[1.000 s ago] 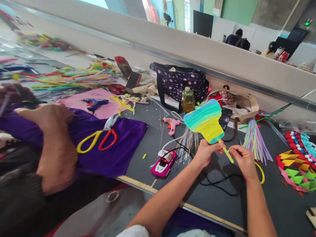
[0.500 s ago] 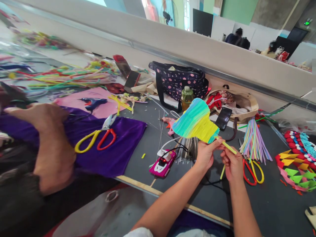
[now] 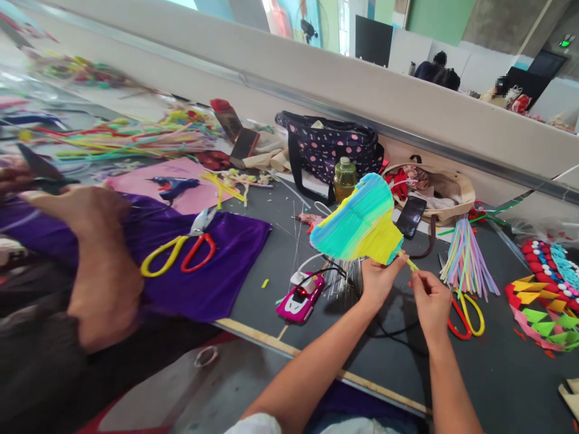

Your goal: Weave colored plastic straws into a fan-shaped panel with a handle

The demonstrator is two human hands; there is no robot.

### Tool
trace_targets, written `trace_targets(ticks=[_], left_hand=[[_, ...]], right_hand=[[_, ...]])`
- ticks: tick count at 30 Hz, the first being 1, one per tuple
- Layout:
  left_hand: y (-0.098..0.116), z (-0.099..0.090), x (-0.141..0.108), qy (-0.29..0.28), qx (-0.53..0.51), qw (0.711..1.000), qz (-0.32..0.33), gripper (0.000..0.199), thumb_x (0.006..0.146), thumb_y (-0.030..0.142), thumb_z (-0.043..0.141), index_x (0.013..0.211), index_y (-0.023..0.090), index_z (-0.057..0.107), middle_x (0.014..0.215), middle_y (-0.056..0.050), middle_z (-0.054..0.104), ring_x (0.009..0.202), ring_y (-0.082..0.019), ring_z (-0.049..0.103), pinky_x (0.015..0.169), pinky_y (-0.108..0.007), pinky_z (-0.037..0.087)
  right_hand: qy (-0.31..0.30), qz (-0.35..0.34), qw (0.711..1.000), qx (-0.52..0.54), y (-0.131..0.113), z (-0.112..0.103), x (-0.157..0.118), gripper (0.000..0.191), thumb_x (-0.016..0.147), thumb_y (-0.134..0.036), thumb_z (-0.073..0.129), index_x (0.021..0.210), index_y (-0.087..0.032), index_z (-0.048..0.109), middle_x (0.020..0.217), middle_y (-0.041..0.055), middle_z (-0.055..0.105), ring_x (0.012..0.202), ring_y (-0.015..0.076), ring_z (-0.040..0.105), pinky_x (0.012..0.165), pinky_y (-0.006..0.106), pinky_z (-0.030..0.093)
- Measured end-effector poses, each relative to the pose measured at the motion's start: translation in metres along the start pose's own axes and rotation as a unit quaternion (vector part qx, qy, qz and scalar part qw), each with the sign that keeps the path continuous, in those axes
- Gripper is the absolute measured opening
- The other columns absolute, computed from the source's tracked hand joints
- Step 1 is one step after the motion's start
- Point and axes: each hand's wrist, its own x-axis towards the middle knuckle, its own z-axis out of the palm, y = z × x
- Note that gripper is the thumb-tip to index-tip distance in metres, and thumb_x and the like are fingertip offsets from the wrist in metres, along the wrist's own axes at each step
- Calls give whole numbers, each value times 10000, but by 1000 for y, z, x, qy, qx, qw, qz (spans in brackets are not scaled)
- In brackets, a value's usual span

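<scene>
A fan-shaped piece in blue, turquoise and yellow (image 3: 357, 220) is held up over the dark table. My left hand (image 3: 380, 278) pinches its narrow lower end, where a thin yellow stem (image 3: 411, 264) comes out. Closed round the far end of that stem is my right hand (image 3: 429, 298). Below and left of the piece lie a magenta car-shaped device (image 3: 301, 298) with a cable and a bundle of thin wires (image 3: 346, 280). Scissors with red and yellow handles (image 3: 465, 316) rest just right of my right hand.
At the left, another person's arm (image 3: 106, 265) reaches over purple cloth (image 3: 190, 295) with more scissors (image 3: 181, 247). Behind stand a dotted bag (image 3: 335, 144), a bottle (image 3: 345, 178), a phone (image 3: 411, 216) and a beige bag (image 3: 456, 193). Pastel strips (image 3: 468, 259) and braided pieces (image 3: 543, 313) lie right.
The fan-shaped piece has turned and shows more of its broad blue side. My right hand has shifted slightly right and down along the stem. At the left, the other person's blade has come into view.
</scene>
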Motion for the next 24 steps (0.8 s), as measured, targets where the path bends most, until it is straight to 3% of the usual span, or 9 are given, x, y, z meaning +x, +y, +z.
trace_targets(ticks=[6,10,17,24], left_hand=[[4,-8,2,-53,41,998,-20,152,622,263,807,686,137,751,708,-61,737,689,-211,682,683,-297,544],[8,-13,5,-108,8,993,-56,184,590,254,830,683,128,733,669,-37,712,619,-174,649,628,-270,536],[12,-19,8,-156,-70,973,-157,231,586,240,845,723,103,718,644,-39,696,528,-137,629,548,-240,529],[13,-13,5,-138,-152,956,-210,253,556,219,864,714,86,718,640,-42,696,498,-114,624,512,-207,534]], right_hand=[[-63,-129,981,-129,-3,-23,13,228,919,-290,491,874,-193,693,855,64,718,786,196,656,727,293,474],[-125,-142,975,-115,-2,-33,24,219,915,-271,489,856,-209,691,823,50,701,780,195,632,730,298,463],[-192,8,978,79,7,-36,32,157,814,-335,650,773,-199,717,739,18,688,688,169,594,642,263,451],[-161,126,933,296,14,-14,24,187,724,-371,744,718,-185,722,531,-16,598,473,93,441,455,212,302]])
